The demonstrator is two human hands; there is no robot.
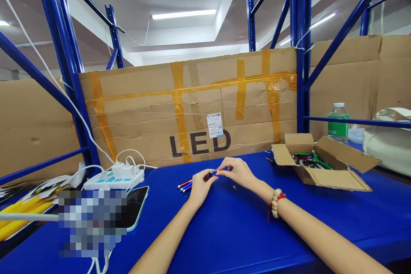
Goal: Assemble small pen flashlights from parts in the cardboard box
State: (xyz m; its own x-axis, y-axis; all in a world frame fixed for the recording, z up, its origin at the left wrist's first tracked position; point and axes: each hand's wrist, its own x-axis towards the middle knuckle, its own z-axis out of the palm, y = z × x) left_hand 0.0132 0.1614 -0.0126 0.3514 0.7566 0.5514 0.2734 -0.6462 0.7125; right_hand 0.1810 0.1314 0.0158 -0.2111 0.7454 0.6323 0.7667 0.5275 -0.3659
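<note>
My left hand (201, 188) is closed, thumb and finger pinching a small dark cylinder (211, 174) with a shiny end. Close against it, my right hand (236, 172) is also pinched, its fingertips at a tiny light-coloured piece too small to name. A beaded bracelet with red cord circles the right wrist. Just left of my left hand lie a red slim metal tube (184, 183) and a blue slim metal tube (186, 188), both with silvery ends and partly hidden by the hand. Below my right hand, a small dark metallic bit (234, 188) rests on the blue tabletop (244, 235).
On the right, an open cardboard box (334, 177) holds several pen-like items. A green-labelled bottle (338, 123) stands behind it. Leftward are a phone (138, 207), a power strip (112, 180) with white cables, and yellow items (28, 212). A cardboard panel (144, 115) backs the table.
</note>
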